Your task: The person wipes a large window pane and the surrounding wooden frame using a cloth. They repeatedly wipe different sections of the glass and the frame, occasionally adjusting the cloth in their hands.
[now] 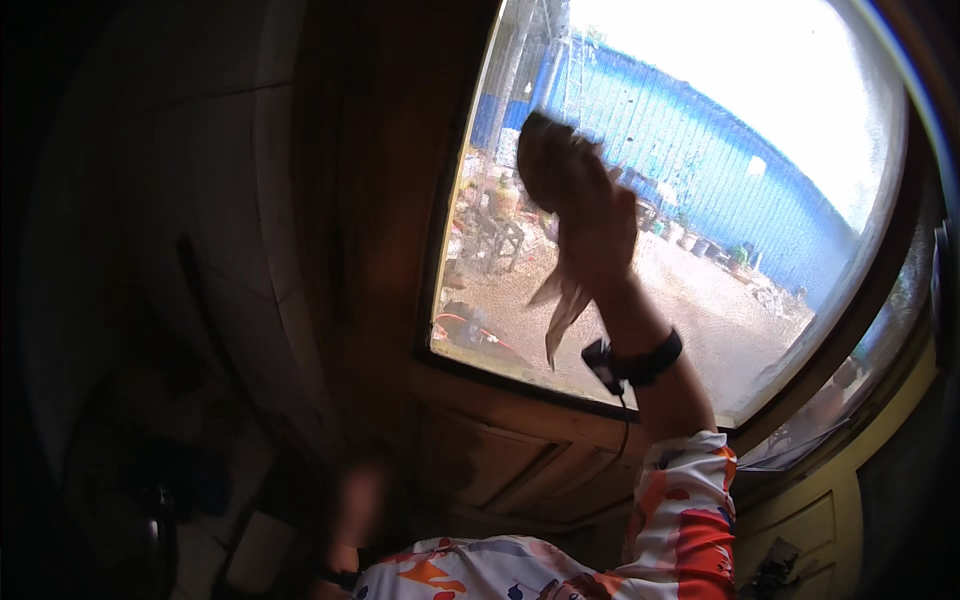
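My right hand is raised in front of a glass pane set in a brown wooden door. Its fingers are closed around a dark, crumpled cloth, and pale cloth ends hang down below the palm. The cloth appears to lie against the glass. On the right wrist is a black band with a small box and a thin cable. Low at the left, beside my patterned shirt, my left hand is blurred and in shadow, so its fingers cannot be made out.
Pale tiled wall rises at the left in deep shade. A yellowish panelled door stands at the lower right. Through the pane appear a blue corrugated wall, a ladder, several pots and bare ground.
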`<state>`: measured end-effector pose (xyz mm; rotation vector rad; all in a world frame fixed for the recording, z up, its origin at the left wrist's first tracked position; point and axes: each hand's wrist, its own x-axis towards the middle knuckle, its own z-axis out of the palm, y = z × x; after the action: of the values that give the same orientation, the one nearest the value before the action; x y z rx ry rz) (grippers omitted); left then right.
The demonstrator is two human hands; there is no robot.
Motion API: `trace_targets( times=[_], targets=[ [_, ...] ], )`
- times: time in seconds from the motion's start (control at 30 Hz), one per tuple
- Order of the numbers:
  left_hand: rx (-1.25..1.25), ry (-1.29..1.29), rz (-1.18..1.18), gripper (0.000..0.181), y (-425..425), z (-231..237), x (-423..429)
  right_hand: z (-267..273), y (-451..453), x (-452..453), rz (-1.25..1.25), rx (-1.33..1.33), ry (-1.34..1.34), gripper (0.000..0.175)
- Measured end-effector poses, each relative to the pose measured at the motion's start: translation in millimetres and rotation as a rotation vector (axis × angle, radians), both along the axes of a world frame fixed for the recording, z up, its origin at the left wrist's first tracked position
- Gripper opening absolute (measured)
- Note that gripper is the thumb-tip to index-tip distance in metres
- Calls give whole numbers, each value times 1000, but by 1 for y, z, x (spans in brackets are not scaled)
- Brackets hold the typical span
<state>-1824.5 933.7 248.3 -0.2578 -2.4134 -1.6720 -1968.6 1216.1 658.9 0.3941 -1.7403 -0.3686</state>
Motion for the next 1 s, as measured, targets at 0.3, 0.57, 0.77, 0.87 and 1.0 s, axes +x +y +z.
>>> trace_targets(
  times=[0.3,0.57,0.77,0.87,1.0],
  targets=[
    [-17,-45,6,20,20,-11,-3,25,-9,-32,125,-108,229,48],
    [-137,-124,-135,31,22,7,-10,-156,17,25,177,320,-71,27],
    [-210,-4,-152,21,29,4,-21,-125,124,59,-250,172,-4,42],
    [-402,75,-165,20,31,5,-21,-63,196,84,368,-377,158,20],
    [-515,-9,-233,26,39,7,-17,-65,243,109,-172,-462,587,33]
  ],
)
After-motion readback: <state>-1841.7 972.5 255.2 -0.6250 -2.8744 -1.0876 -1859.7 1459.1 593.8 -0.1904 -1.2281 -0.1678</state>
